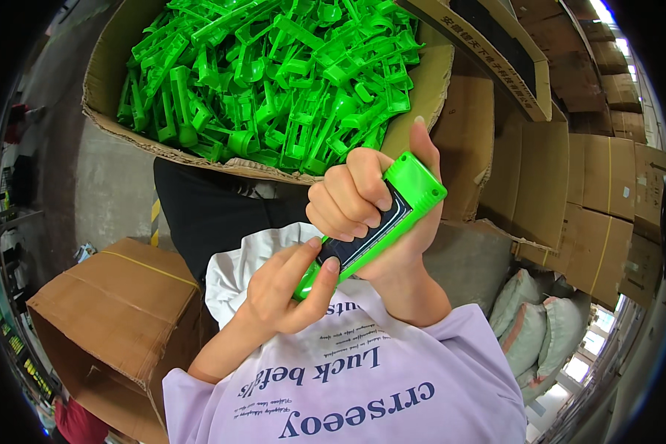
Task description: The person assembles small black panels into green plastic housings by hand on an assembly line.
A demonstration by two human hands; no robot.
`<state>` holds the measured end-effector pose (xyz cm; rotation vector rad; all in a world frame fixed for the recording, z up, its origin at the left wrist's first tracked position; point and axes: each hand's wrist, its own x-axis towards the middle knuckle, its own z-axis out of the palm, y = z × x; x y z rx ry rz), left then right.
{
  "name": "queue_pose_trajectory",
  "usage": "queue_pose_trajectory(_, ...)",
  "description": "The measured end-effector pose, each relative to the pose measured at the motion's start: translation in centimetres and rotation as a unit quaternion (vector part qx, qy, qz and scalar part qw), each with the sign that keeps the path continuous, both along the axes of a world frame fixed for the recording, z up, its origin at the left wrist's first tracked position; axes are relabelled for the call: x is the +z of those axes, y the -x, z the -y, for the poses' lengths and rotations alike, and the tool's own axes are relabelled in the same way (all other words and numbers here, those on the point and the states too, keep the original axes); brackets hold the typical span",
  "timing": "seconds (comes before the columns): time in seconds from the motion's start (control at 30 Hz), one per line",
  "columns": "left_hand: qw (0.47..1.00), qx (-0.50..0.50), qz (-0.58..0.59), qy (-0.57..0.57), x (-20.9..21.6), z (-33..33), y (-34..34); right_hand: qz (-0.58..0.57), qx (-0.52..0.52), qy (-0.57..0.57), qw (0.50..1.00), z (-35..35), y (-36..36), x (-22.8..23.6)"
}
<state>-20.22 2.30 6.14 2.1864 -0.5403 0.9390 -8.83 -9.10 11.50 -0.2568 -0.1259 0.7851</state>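
A long bright-green plastic casing (416, 181) with a dark, glossy flat panel (397, 212) set in its face is held slantwise in front of my chest. My right hand (374, 203) wraps round its upper part, fingers curled over the panel and thumb pointing up along the far side. At the lower end, my left hand (285, 285) grips the casing, with the thumb and a fingertip against the panel. Just beyond my hands, a heap of similar green plastic parts (274, 74) fills a large open cardboard box (100, 92).
An open brown carton (118, 307) stands at my left. On the right are upright cardboard sheets (529, 177), stacked cartons (607, 177) and pale woven sacks (522, 314). A carton with a dark inside (488, 52) leans at the big box's far right corner.
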Motion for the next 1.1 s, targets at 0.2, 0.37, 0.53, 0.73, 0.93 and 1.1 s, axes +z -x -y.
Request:
queue_pose_trajectory(0.2, 1.0, 0.008, 0.002, 0.004, 0.0, 0.2, 0.1, 0.004, -0.01, -0.005, 1.0, -0.2, 0.2, 0.2)
queue_pose_trajectory(0.37, 1.0, 0.0, 0.009, 0.009, 0.1, 0.3, 0.0, 0.018, 0.0, -0.007, 1.0, 0.2, 0.2, 0.0)
queue_pose_trajectory(0.53, 1.0, 0.022, 0.011, 0.007, 0.0, 0.2, 0.5, -0.025, 0.003, 0.004, 1.0, -0.3, 0.6, 0.3)
queue_pose_trajectory(0.73, 0.999, 0.036, -0.003, -0.012, -0.1, 0.0, 0.5, -0.073, 0.017, -0.019, 0.997, -0.5, 1.5, -0.8)
queue_pose_trajectory(0.93, 1.0, 0.022, -0.008, -0.009, -0.4, 0.1, 0.3, -0.025, 0.017, -0.016, 0.999, -0.4, 1.3, -0.7)
queue_pose_trajectory(1.1, 1.0, 0.029, -0.002, -0.007, -0.5, 0.2, 0.2, -0.02, 0.017, -0.011, 1.0, -0.2, 1.1, -1.0)
